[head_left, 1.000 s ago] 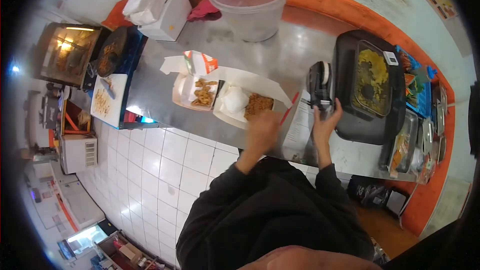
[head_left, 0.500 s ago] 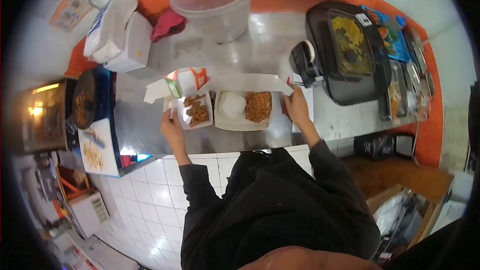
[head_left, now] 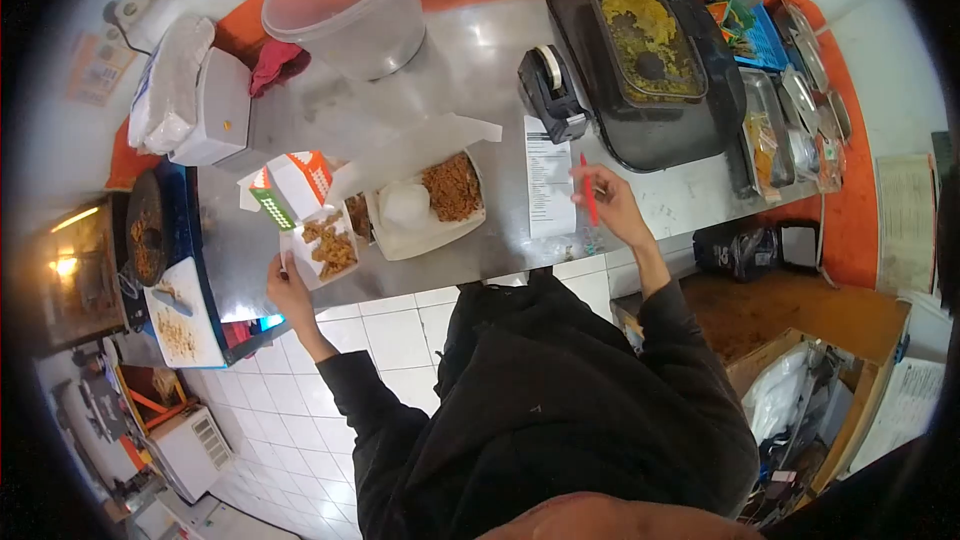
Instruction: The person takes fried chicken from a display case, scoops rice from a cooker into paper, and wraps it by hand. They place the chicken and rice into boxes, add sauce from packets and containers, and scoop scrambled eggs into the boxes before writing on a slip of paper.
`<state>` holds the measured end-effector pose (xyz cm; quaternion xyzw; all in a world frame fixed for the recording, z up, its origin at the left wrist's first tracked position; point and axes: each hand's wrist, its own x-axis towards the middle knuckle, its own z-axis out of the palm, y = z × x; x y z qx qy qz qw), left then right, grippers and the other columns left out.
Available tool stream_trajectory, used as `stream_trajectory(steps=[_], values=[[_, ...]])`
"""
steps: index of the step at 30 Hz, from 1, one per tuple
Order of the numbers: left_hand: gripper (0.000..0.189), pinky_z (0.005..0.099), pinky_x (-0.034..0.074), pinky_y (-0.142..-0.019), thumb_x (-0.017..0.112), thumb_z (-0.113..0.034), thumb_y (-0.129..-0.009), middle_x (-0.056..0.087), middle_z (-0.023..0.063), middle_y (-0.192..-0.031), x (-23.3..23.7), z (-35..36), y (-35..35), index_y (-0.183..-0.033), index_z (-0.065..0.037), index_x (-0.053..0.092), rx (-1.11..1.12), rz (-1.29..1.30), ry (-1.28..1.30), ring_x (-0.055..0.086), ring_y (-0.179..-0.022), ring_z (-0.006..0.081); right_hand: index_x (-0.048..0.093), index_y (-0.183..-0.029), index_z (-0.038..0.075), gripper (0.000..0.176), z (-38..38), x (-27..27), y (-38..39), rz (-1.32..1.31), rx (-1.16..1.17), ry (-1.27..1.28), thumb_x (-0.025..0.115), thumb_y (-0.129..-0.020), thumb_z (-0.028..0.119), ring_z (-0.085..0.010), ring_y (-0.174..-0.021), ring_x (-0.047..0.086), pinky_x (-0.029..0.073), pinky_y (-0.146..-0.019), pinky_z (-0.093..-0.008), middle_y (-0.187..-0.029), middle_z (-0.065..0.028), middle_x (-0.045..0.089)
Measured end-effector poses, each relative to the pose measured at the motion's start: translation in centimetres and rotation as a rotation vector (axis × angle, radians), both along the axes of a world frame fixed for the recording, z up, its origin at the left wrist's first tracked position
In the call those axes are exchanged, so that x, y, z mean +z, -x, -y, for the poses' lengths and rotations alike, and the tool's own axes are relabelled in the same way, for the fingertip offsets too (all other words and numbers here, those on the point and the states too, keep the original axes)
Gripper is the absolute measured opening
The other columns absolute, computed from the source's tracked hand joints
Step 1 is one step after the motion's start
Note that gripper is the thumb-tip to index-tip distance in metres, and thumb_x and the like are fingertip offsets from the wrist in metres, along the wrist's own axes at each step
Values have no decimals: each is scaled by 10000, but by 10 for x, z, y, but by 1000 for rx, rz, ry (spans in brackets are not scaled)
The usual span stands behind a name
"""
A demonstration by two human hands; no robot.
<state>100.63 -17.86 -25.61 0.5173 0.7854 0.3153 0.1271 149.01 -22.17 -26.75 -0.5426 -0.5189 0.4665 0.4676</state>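
My left hand (head_left: 290,290) grips the near left edge of a small open box (head_left: 325,248) with brown fried pieces inside and an orange and green printed lid. Beside it sits a larger open white box (head_left: 430,236) with a mound of white rice (head_left: 405,205) and brown crumbly food (head_left: 453,188). My right hand (head_left: 612,202) holds a red pen (head_left: 588,195) at the right edge of a printed paper (head_left: 550,185) on the steel counter.
Behind the paper stands a black tape dispenser (head_left: 551,90). A black tray (head_left: 690,130) bears a container of yellow-green food (head_left: 650,35). At the back is a clear round tub (head_left: 350,20); a cutting board (head_left: 185,325) with a knife lies left.
The view has shifted, and the printed paper shows more fully. My right hand has moved away from the larger box with the red pen. The two boxes now sit at an angle.
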Motion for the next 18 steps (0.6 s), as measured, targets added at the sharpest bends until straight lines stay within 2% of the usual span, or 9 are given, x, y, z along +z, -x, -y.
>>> stream_trajectory(steps=[2, 3, 4, 5, 7, 9, 11, 14, 18], values=[[311, 296, 336, -454, 556, -239, -875, 545, 108, -611, -10, -2, 3, -956, 56, 611, -23, -74, -129, 430, -491, 122, 628, -902, 4, 175, 13, -15, -10, 72, -23, 10, 476, -899, 91, -103, -681, 507, 421, -691, -241, -765, -36, 566], [314, 286, 368, -490, 541, -226, -885, 572, 110, -676, -3, -1, -3, -978, 70, 592, 14, -24, -86, 461, -543, 123, 610, -924, 1, 147, 17, -20, -14, 51, 80, 103, 500, -892, 93, -104, -670, 507, 424, -688, -241, -747, -30, 576], [314, 286, 368, -490, 541, -226, -885, 572, 110, -676, -11, -3, 5, -978, 70, 592, 23, -29, -85, 461, -543, 123, 593, -945, -3, 133, 19, -26, -20, 32, 184, 198, 524, -885, 95, -104, -660, 507, 428, -685, -240, -730, -24, 587], [312, 280, 383, -519, 536, -222, -887, 578, 104, -708, -27, -7, 26, -991, 68, 586, -72, 26, -87, 470, -578, 118, 561, -916, -4, 98, 18, -15, -19, -49, 230, 270, 561, -858, 75, -111, -661, 551, 445, -672, -258, -740, -44, 616], [294, 259, 409, -591, 534, -209, -888, 587, 68, -776, -21, -7, 28, -1006, 56, 581, -216, 169, -12, 479, -667, 101, 554, -887, -4, 87, 19, -36, -21, -131, 252, 239, 569, -847, 71, -119, -666, 575, 454, -671, -264, -743, -54, 623], [282, 252, 405, -597, 536, -209, -886, 588, 53, -780, -22, -10, 35, -995, 46, 588, -230, 210, 81, 480, -676, 92, 548, -859, -5, 81, 16, -44, -24, -211, 272, 198, 576, -837, 67, -127, -670, 599, 463, -670, -270, -747, -63, 630], [252, 228, 393, -624, 539, -203, -883, 583, 9, -789, -19, -15, 44, -983, 20, 599, -268, 298, 268, 474, -702, 71, 535, -837, 10, 63, 13, -47, -26, -192, 364, 214, 576, -820, 56, -141, -712, 631, 472, -697, -268, -749, -82, 642], [253, 217, 387, -641, 536, -203, -884, 579, -5, -793, -23, -17, 46, -996, 16, 593, -300, 408, 264, 468, -712, 60, 530, -837, 12, 74, 11, -52, -25, -85, 351, 226, 589, -804, 43, -142, -730, 634, 471, -713, -259, -764, -91, 650], [270, 216, 386, -644, 536, -203, -885, 583, -3, -821, -29, -15, 45, -1016, 29, 582, -287, 413, 232, 468, -719, 60, 534, -827, 15, 72, 11, -47, -23, 25, 339, 195, 593, -802, 48, -146, -733, 637, 466, -718, -255, -782, -102, 657]])
